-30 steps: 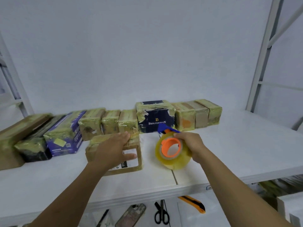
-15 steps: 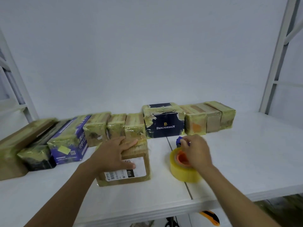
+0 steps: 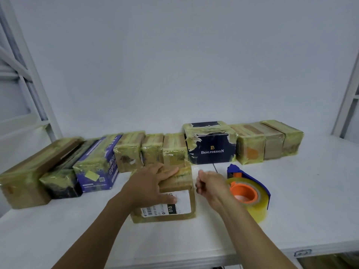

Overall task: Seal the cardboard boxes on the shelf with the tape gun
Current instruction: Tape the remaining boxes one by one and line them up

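Cardboard box [image 3: 183, 183]: I see it at the front of the shelf [image 3: 291, 210], just ahead of the back row. It has a white shipping label [image 3: 182, 200] on its near face and yellowish tape across the far part of its top.
Left hand [image 3: 149, 185]: it lies flat on the box top, fingers straight and spread. The thumb reaches down over the near face to the label's upper edge.
Tape gun [image 3: 248, 191]: it rests on the shelf just right of the box, apart from it. It has a blue frame, an orange core and a roll of clear yellowish tape.
Right hand [image 3: 211, 186]: it sits between the box and the tape gun, fingers curled towards the box. It is blurred, so I cannot tell whether they pinch a tape end or nothing. The back of the hand overlaps the roll in my view; whether they touch is unclear.
Back row [image 3: 250, 150]: taped boxes stand side by side along the wall [image 3: 174, 65].
Navy box [image 3: 211, 152]: it is in that row, directly behind the gap between the hands, and is printed "BENLYDESIGN".
Purple box [image 3: 99, 167]: it is towards the row's left end, angled.
Uprights [image 3: 345, 105]: white frame posts stand at either side.
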